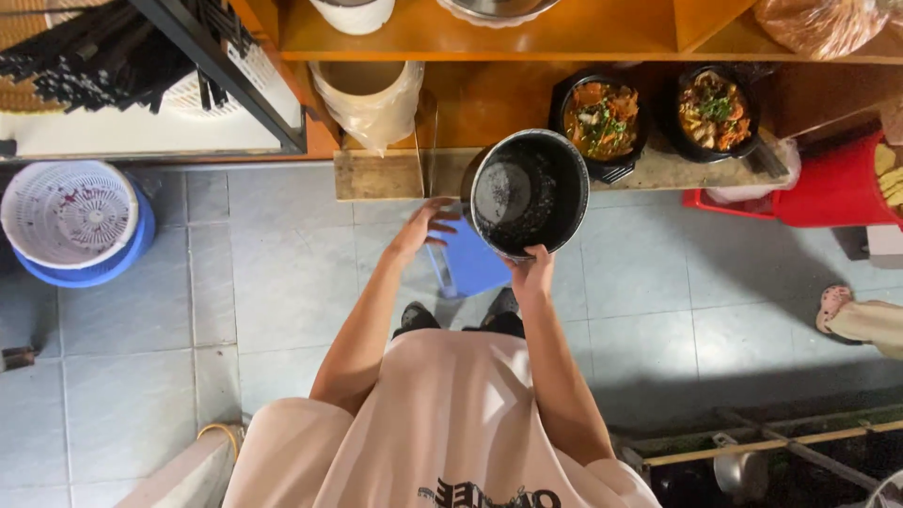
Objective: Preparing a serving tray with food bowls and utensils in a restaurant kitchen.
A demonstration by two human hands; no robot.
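My right hand (533, 270) grips the near rim of a black round pot (529, 191), held tilted so its dark, scorched inside faces me. My left hand (425, 226) hovers open just left of the pot, fingers spread, touching nothing. Under the pot a blue plastic stool (467, 267) stands on the grey tiled floor. Behind the pot, two black bowls of cooked food, one (602, 118) and another (715, 111), sit on a low wooden plank (376, 174).
A white basket inside a blue basin (75, 221) stands at the left. A red plastic crate (828, 188) sits at the right, with another person's sandalled foot (837, 310) near it. Orange wooden shelves (470, 38) run along the top; a plastic-lined bucket (369, 99) stands beneath.
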